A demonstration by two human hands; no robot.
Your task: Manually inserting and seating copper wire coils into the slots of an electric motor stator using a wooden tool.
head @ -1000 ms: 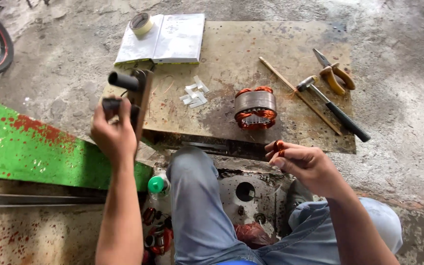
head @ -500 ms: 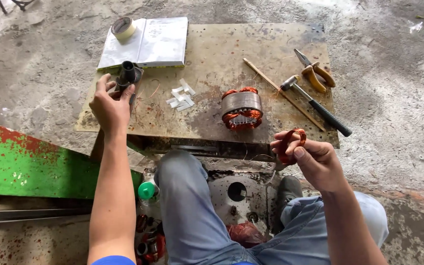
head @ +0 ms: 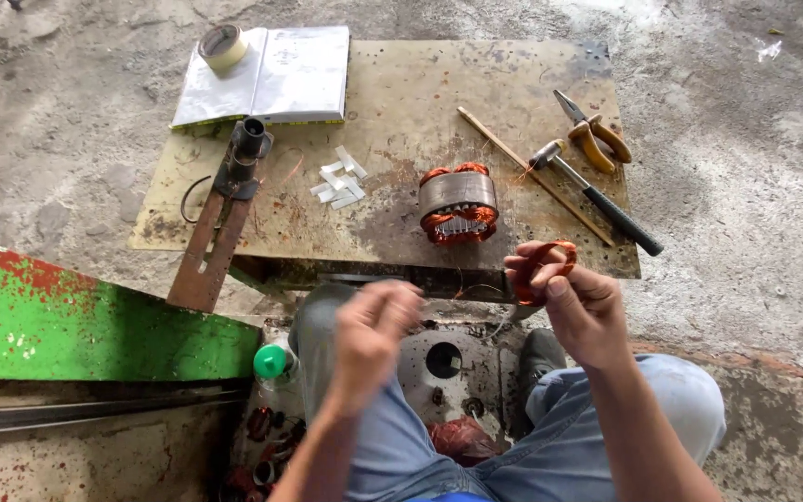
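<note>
copper wire coil (head: 539,271), a small reddish loop, sits pinched in the right hand (head: 576,302), near the front edge of the surface (head: 392,84) and just right of the wound stator (head: 458,203). the grip there is closed on the coil, thumb and fingers bunched round it. the left hand (head: 371,336) is blurred in mid-air over the knees, loosely curled, and i cannot tell whether it holds anything. it looks like the coil is being shaped or readied between the hands; the next move likely calls for both hands on the loop. farther out: white paper slips (head: 338,181), a metal bracket with a tube (head: 230,200) at left, a hammer (head: 592,193), pliers (head: 592,133) and a thin stick (head: 532,172) at right, an open book (head: 271,74) with a tape roll (head: 222,45) at the far side.
</note>
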